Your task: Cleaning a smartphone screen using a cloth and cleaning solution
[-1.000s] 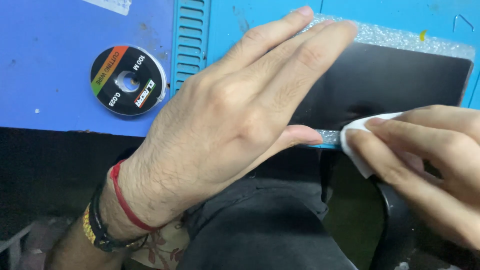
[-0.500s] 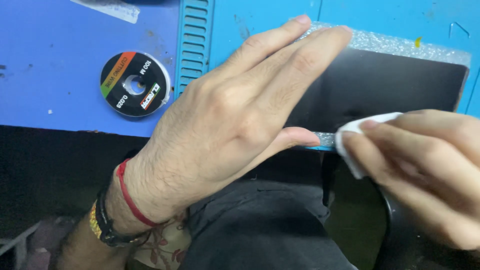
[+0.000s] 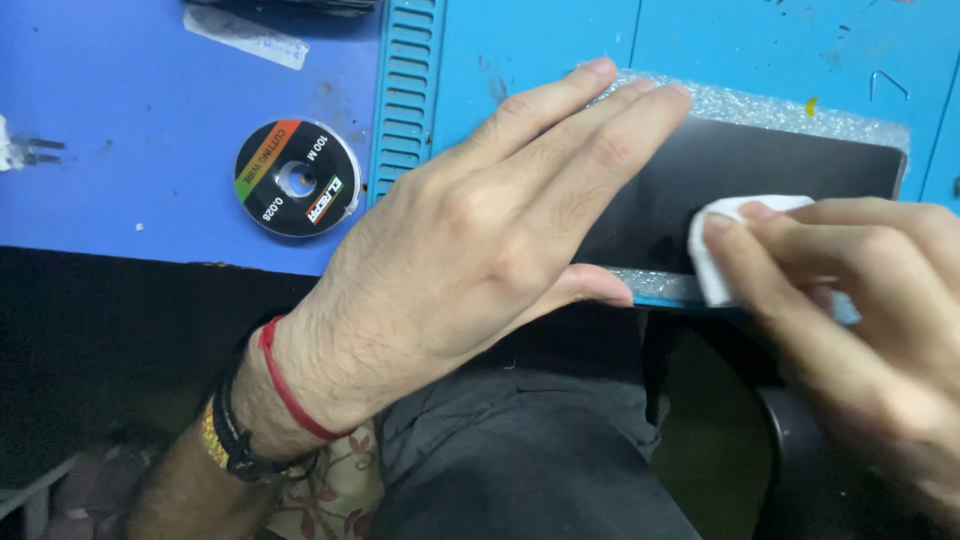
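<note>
A flat black glass panel [image 3: 790, 165] lies on a strip of bubble wrap [image 3: 760, 105] on the light-blue mat. My left hand [image 3: 480, 240] lies flat over the panel's left end, fingers straight and pressed down, thumb along the near edge. My right hand [image 3: 860, 300] pinches a small white wipe [image 3: 715, 245] with its fingertips and holds it against the panel's surface near the front edge. The panel's left part is hidden under my left hand.
A round black wire spool [image 3: 297, 178] rests on the darker blue mat [image 3: 120, 120] at left. A ribbed blue strip [image 3: 405, 90] divides the two mats. A clear strip of tape [image 3: 245, 38] lies at the top left. My lap and a dark stool sit below the table edge.
The white wipe in my right hand has slid a little farther onto the black panel. My left hand stays flat in the same place.
</note>
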